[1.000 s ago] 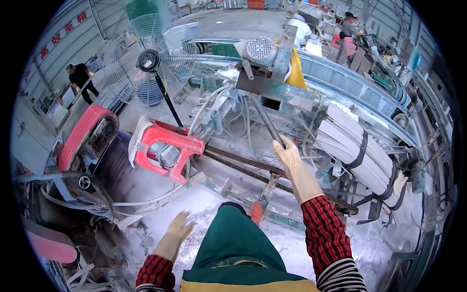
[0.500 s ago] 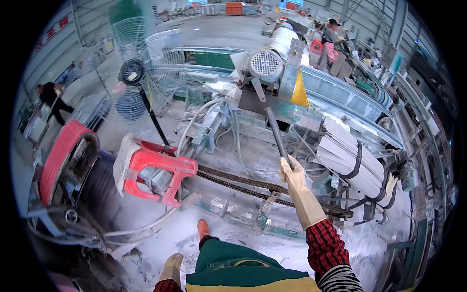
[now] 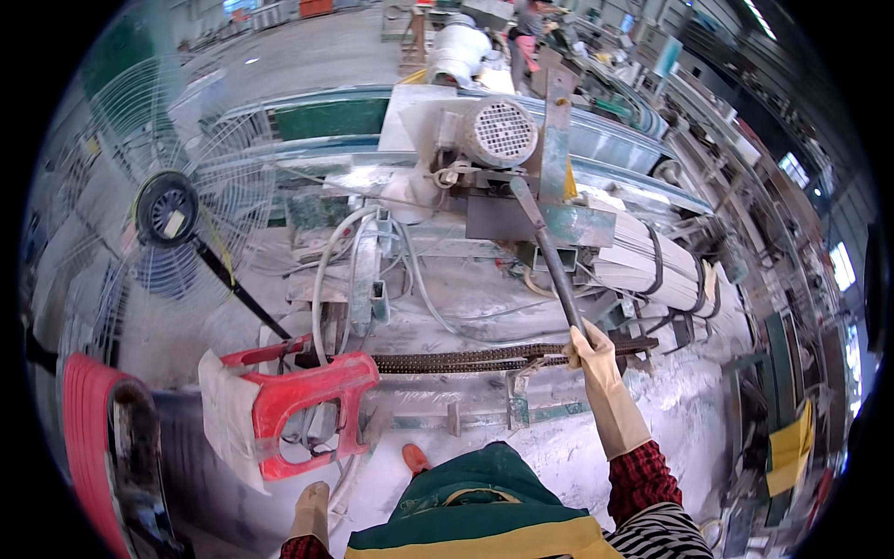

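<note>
My right hand [image 3: 596,352], in a cream rubber glove, is closed around the lower end of a grey metal pipe [image 3: 561,284]. The pipe slopes up and left to a flat metal lever [image 3: 528,203] below a motor [image 3: 500,132] with a round perforated cover. Pipe and lever run in one line; whether one sits inside the other I cannot make out. My left hand [image 3: 312,515], gloved alike, hangs low at my side near a red plastic stool [image 3: 317,410]. Its fingers do not show clearly.
A large fan [image 3: 168,210] stands at the left above red ribbed hoses or belts [image 3: 88,429]. A chain [image 3: 466,359] crosses the floor frame before me. Strapped pale strips [image 3: 643,256] lie at the right, and cables [image 3: 419,279] loop behind the chain. Another person [image 3: 523,42] is far off.
The view has swung right and come closer to the machine. The pipe's far end, just short of the lever before, now meets it. My left hand still hangs low.
</note>
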{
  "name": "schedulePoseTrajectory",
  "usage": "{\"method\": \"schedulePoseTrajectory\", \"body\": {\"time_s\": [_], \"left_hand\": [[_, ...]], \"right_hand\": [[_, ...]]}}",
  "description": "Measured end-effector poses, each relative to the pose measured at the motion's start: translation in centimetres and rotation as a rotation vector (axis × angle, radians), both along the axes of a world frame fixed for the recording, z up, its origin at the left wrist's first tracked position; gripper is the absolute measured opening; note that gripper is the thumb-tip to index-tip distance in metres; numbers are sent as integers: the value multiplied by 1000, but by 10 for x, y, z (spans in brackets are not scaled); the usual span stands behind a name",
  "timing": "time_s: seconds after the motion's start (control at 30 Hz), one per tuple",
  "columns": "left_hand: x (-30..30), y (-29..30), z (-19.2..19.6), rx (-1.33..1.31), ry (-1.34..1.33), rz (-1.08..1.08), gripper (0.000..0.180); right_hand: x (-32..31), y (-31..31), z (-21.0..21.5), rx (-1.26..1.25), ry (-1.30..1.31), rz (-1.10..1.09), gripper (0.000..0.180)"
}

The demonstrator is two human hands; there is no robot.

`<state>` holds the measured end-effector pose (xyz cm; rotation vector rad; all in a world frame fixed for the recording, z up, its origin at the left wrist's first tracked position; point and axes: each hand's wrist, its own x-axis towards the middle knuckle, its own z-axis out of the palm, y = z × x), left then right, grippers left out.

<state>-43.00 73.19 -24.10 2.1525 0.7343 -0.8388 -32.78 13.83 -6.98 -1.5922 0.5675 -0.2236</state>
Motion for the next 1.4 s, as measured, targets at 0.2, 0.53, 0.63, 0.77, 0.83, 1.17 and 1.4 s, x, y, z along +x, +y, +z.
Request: {"method": "schedulePoseTrajectory", "body": {"time_s": [0.2, 0.53, 0.63, 0.77, 0.83, 1.17, 1.4], "left_hand": [[61, 3, -45, -121, -49, -287, 54], [68, -74, 20, -356, -86, -414, 55], [70, -86, 52, -360, -142, -286, 56], [74, -117, 96, -537, -207, 26, 53], [80, -136, 99, -759, -289, 163, 59], [220, -214, 215, -1223, -910, 524, 66], [296, -239, 237, -1202, -1018, 539, 43]], "right_hand": [[15, 11, 15, -53, 9, -26, 39], [45, 131, -48, 329, -139, 137, 50], [89, 215, -57, 590, -323, 22, 56], [139, 270, -5, 792, -323, 174, 46], [161, 271, 5, 848, -381, 269, 46], [212, 281, 36, 928, -247, 436, 47], [233, 266, 29, 583, -235, 446, 40]]}}
